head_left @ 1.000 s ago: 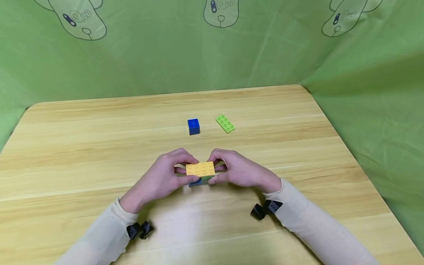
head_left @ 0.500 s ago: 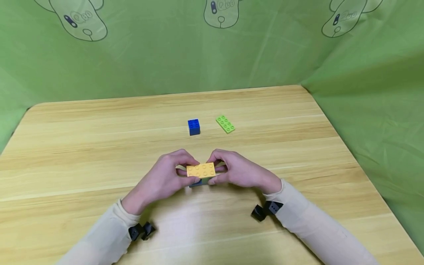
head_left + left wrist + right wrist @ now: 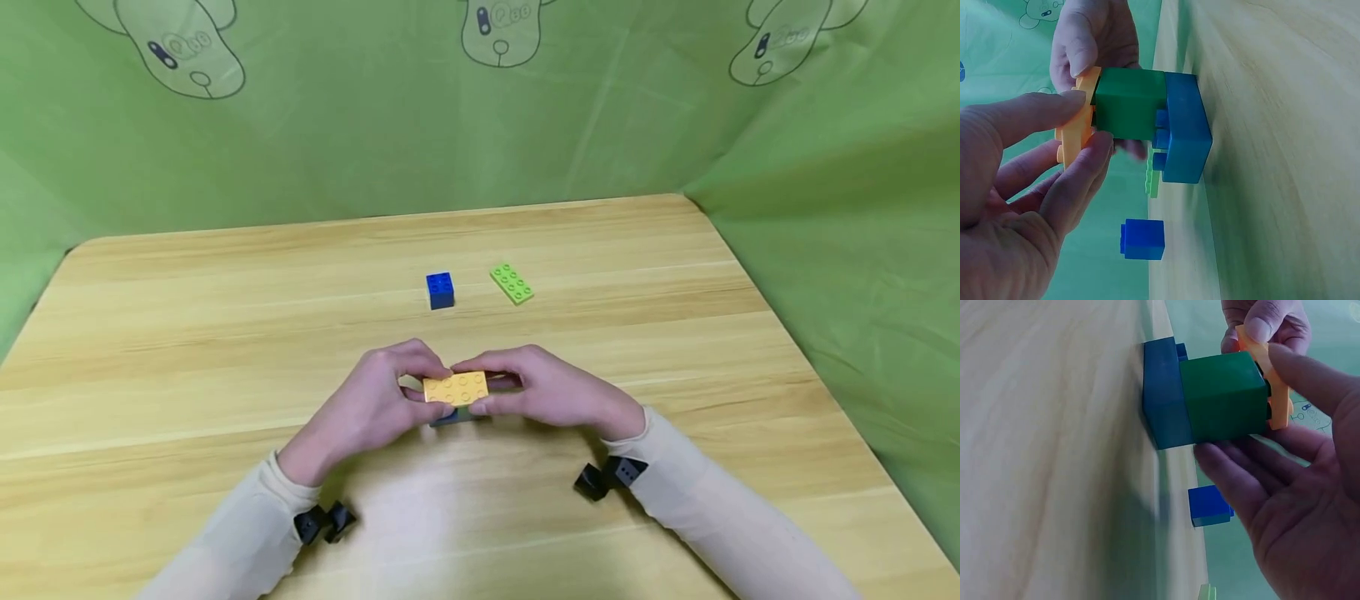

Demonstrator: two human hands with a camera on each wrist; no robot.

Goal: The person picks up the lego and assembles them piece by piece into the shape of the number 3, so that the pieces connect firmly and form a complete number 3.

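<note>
A flat orange plate (image 3: 455, 387) sits on top of a green brick (image 3: 1130, 103), which stands on a blue brick (image 3: 1186, 128) on the wooden table (image 3: 187, 333). My left hand (image 3: 375, 404) pinches the plate's left end between thumb and fingers (image 3: 1079, 181). My right hand (image 3: 547, 392) grips its right end, thumb (image 3: 1310, 375) over the top and fingers along the green brick (image 3: 1222, 397). The blue brick (image 3: 1161, 394) at the bottom of the stack rests on the table.
A small blue brick (image 3: 440, 290) and a flat lime-green plate (image 3: 512, 282) lie on the table beyond the hands. Green cloth (image 3: 825, 208) surrounds the table at the back and right. A black wrist camera mount (image 3: 607, 477) sits by each sleeve.
The right hand's fingers have slid further left over the top of the orange plate. The stack stays in place.
</note>
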